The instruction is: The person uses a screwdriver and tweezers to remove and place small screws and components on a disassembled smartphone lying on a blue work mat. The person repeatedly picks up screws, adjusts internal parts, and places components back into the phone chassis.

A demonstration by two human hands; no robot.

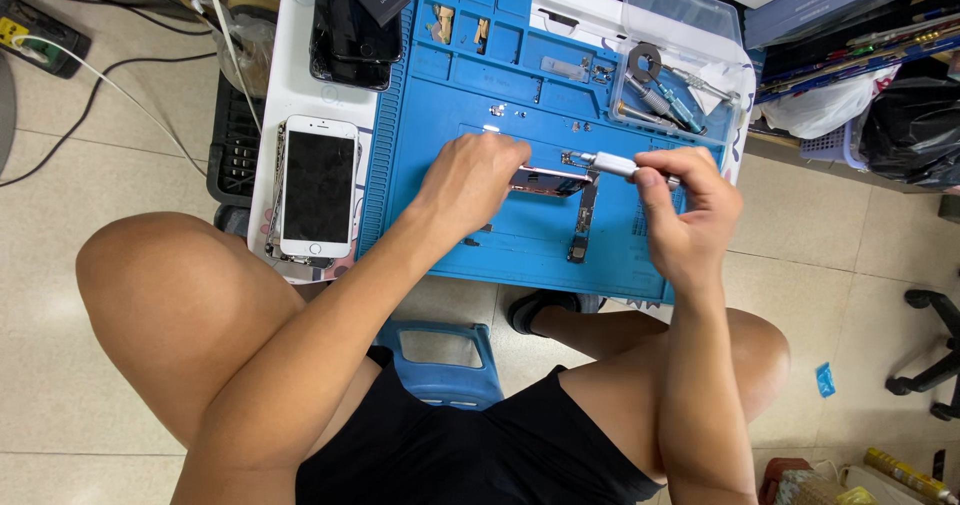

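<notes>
My left hand (472, 177) rests on the blue work mat (500, 235) and grips the left end of an opened phone body (548, 180), steadying it. My right hand (685, 210) holds a silver screwdriver (617, 165) whose tip points left onto the phone body's top right edge. A dark logic board strip (583, 227) lies on the mat just below the phone body. Small screws and metal parts (566, 66) sit in the mat's upper compartments.
A white phone screen (318, 187) lies face up on the white table at left, with black phone parts (356, 20) above it. A clear plastic box (680, 75) with screwdrivers stands at the mat's upper right. A blue stool (440, 360) sits between my knees.
</notes>
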